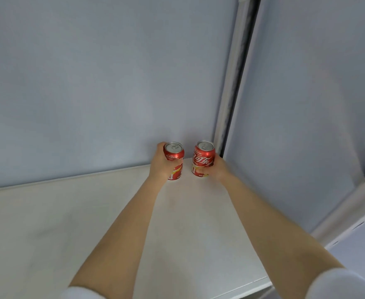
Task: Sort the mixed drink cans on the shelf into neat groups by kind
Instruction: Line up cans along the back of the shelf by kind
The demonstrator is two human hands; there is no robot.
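Two red cola cans stand upright side by side at the back right corner of the white shelf (69, 223). My left hand (162, 167) is wrapped around the left red can (175, 153), fingers behind it. My right hand (217, 169) grips the right red can (203, 157) from its right side. A narrow gap separates the two cans. Both silver tops with pull tabs face up. Whether the cans rest on the shelf or hover just above it I cannot tell.
A pale blue back wall (90, 83) rises behind the shelf. A white upright post (231, 93) with a dark gap runs down just right of the cans. A blue side panel (306, 104) and a slotted white rail (349, 223) close off the right.
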